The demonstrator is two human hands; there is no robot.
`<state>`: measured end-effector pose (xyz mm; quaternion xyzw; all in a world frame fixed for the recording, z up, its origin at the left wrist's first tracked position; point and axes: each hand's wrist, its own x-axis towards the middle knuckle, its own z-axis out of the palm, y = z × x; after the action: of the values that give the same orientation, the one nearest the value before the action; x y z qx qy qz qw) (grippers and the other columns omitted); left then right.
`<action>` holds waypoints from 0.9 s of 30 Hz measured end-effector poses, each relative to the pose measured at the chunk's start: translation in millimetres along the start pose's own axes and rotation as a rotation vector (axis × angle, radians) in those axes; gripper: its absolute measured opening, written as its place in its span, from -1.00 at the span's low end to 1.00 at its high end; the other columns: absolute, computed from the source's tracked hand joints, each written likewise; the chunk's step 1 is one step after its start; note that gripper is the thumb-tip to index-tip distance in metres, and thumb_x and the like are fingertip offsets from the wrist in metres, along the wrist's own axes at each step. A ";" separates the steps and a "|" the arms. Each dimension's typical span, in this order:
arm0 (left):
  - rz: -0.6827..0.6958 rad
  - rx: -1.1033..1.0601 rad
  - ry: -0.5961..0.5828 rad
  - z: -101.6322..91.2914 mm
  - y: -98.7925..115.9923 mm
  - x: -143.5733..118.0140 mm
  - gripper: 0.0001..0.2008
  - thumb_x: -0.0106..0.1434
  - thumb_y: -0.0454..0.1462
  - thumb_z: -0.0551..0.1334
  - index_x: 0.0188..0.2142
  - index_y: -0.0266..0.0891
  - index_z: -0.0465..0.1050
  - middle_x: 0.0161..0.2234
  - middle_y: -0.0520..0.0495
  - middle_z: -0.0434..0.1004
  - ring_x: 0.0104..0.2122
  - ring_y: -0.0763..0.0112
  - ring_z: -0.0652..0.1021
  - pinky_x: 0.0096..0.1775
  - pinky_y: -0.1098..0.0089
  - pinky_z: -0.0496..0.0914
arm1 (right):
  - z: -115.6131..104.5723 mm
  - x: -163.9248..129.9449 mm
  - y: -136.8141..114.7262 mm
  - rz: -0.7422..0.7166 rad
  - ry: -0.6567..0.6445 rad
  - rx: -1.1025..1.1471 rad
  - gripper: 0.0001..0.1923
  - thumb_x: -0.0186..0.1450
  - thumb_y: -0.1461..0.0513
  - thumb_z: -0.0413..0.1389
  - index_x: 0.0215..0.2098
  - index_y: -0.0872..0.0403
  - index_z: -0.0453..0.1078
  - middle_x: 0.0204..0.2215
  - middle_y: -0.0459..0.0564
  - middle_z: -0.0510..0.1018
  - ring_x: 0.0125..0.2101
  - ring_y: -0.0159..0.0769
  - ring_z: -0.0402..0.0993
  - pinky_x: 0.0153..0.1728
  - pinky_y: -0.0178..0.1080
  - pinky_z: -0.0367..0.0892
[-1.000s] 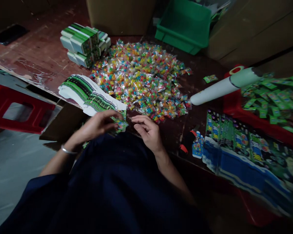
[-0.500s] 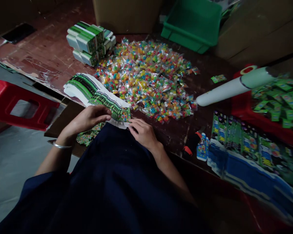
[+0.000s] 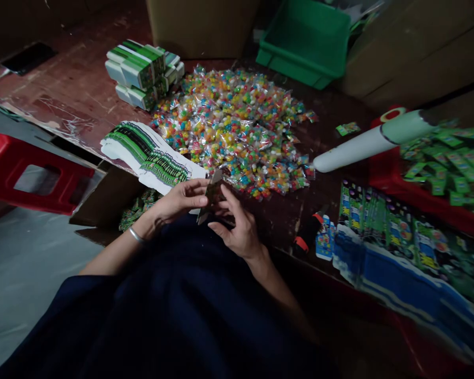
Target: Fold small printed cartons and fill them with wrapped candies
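My left hand pinches a small green printed carton between thumb and fingers, its pale end flaps sticking out at top and bottom. My right hand is beside the carton with thumb and fingers apart; whether its fingertips touch the carton is hard to see. Just beyond my left hand, a fanned row of flat green-and-white cartons lies on the table's edge. Behind both hands spreads a large heap of clear packets of colourful candy.
Banded carton bundles stand at the back left, a green bin at the back. To the right are a white-and-green tube, a red tray of green packets, a black-and-orange cutter and more flat cartons. An open cardboard box sits below left.
A carton has come off the near end of the fanned row and is now in my left hand. My left hand has moved right, and my right hand has turned with its fingers spread.
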<state>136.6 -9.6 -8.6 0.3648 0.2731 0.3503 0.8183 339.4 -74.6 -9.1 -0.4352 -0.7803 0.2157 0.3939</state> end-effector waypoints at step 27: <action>0.497 0.377 0.518 37.1 -37.9 2.7 -0.40 0.13 -0.11 0.55 0.14 -0.11 0.51 -0.17 -0.05 0.65 -0.30 0.40 0.61 -0.22 0.39 0.56 | 24.6 7.2 8.1 0.378 0.484 0.247 -0.72 0.42 0.06 0.19 0.02 0.01 0.48 -0.27 0.00 0.68 -0.34 -0.25 0.62 -0.31 -0.22 0.56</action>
<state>178.6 -41.1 -17.3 0.4630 0.4335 0.5614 0.5315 321.5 -64.1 -26.2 -0.5601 -0.5376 0.2683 0.5704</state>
